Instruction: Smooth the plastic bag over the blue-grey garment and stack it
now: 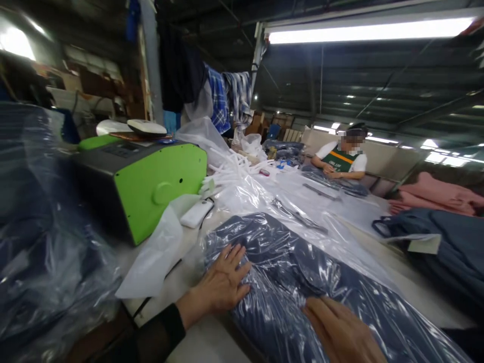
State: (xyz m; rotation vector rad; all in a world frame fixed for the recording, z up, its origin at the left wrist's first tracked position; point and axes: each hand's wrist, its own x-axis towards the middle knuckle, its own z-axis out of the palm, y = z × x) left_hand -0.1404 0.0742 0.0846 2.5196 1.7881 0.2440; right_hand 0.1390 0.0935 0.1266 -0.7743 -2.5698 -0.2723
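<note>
A dark blue garment in a clear plastic bag (302, 272) lies on the white table in front of me. My left hand (223, 280) rests flat on the bag's left edge with its fingers stretched out and slightly spread. My right hand (340, 327) lies flat on the bag near the bottom of the view, fingers extended toward the left. Neither hand grips anything; both press on the plastic.
A green and black machine (151, 186) stands at the left, with a white device (196, 214) and loose plastic bags beside it. Bagged garments (38, 242) pile up at far left. Blue and pink garments (442, 222) lie at right. A co-worker (342, 159) sits at the table's far end.
</note>
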